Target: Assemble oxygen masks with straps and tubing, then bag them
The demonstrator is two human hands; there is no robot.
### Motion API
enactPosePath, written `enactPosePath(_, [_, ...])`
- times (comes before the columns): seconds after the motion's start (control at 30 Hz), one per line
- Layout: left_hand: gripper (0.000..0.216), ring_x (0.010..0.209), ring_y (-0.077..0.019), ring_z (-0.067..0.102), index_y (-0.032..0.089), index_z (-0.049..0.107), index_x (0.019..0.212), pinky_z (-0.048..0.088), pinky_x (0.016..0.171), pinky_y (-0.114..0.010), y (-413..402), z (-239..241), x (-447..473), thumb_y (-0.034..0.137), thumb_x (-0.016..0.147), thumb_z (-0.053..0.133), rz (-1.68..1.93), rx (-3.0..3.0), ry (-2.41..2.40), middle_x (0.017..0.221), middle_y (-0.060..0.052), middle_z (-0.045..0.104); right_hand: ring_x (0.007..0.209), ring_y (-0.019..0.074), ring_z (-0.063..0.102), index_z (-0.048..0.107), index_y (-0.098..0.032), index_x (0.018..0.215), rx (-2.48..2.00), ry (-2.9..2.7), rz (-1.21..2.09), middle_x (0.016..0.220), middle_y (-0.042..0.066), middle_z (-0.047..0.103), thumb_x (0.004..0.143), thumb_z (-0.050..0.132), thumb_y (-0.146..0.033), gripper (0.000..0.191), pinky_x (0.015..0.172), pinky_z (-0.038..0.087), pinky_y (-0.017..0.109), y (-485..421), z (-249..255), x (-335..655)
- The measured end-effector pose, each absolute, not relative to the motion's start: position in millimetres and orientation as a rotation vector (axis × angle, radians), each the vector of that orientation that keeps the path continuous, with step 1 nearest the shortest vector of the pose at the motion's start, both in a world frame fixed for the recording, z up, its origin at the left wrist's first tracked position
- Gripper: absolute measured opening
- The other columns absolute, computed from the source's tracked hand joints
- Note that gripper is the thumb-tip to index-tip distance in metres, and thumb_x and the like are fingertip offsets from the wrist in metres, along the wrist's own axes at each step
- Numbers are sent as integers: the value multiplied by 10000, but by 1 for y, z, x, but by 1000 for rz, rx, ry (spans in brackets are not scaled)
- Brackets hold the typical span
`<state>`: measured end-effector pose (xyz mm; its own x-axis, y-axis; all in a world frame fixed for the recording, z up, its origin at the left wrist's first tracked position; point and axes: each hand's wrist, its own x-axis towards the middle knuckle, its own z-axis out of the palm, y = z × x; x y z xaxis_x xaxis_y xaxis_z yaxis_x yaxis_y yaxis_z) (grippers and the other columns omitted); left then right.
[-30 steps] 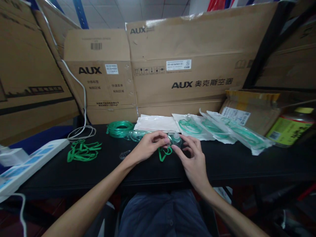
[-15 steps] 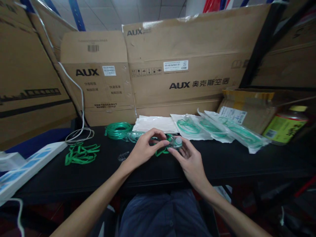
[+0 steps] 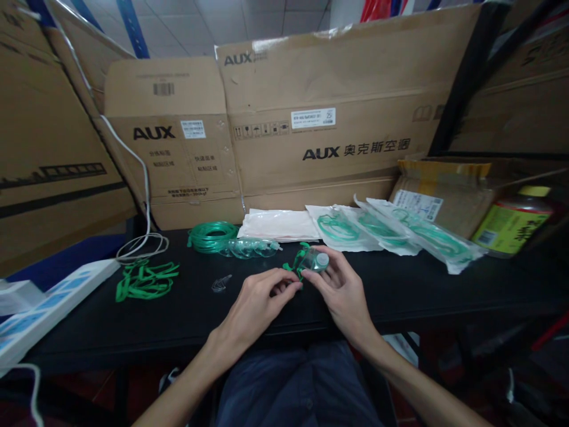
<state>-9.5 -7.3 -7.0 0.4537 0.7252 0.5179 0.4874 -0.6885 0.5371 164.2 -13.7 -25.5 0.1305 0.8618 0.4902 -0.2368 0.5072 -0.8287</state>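
My right hand [image 3: 341, 286] is closed on a small clear plastic mask [image 3: 311, 258], its round pale connector facing me. A green elastic strap [image 3: 288, 267] runs at the mask's left side. My left hand [image 3: 261, 295] pinches the strap's lower part between thumb and fingers, just left of the mask. Behind my left hand lies a row of nested clear masks [image 3: 251, 249]. Several thin bent metal strips [image 3: 221, 283] rest on the black table to its left. A heap of loose green elastic straps [image 3: 146, 280] sits farther left.
A coil of green tubing [image 3: 212, 236] and white pouches [image 3: 280, 225] lie along the back. Several packed sets of green tubing [image 3: 340, 228] fan out to the right. A yellow-labelled bottle [image 3: 511, 222] and an open carton [image 3: 444, 190] stand far right; a power strip [image 3: 57, 305] lies left.
My left hand has moved down and toward me, from the mask's upper left side to the strap below. The row of nested masks is now uncovered. My right hand stays on the mask.
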Motion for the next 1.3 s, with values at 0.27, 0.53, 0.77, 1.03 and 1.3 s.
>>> enactPosePath(0.27, [195, 782, -141, 635, 187, 682, 964, 462, 759, -236, -15, -3, -4, 266, 1016, 512, 1048, 2442, 1016, 885, -15, 692, 1051, 169, 690, 631, -263, 1092, -678, -1185, 879, 1081, -1, 712, 805, 776, -238, 323, 936, 546, 261, -14, -23, 164])
enactPosePath(0.53, [211, 640, -104, 516, 160, 632, 818, 399, 620, -219, -36, 3, -2, 232, 989, 531, 944, 2464, 943, 730, 16, 571, 1002, 156, 698, 612, -274, 1061, -698, -1155, 836, 1037, -10, 706, 813, 782, -289, 302, 885, 558, 236, -8, -29, 166])
enactPosePath(0.77, [215, 703, -117, 578, 188, 667, 864, 442, 676, -223, -30, 6, -4, 273, 1003, 527, 965, 2435, 1084, 821, 4, 626, 1057, 188, 681, 616, -259, 1074, -745, -1172, 908, 1091, 19, 714, 813, 787, -378, 334, 933, 543, 269, -10, -25, 166])
enactPosePath(1.03, [273, 965, -192, 650, 230, 646, 1087, 478, 893, -311, 23, 47, -57, 403, 1033, 442, 1143, 2576, 1551, 1089, -42, 671, 1152, 269, 664, 597, -250, 1121, -736, -890, 1231, 1178, 49, 728, 788, 812, -416, 430, 1100, 468, 485, -3, -22, 171])
enactPosePath(1.3, [167, 1082, -277, 679, 243, 765, 997, 485, 944, -336, 128, 82, -157, 272, 891, 640, 366, 2527, 1946, 1079, -65, 764, 1098, 278, 710, 631, -225, 1066, -666, -805, 1324, 1075, 52, 769, 758, 843, -410, 417, 1081, 510, 484, -3, -14, 171])
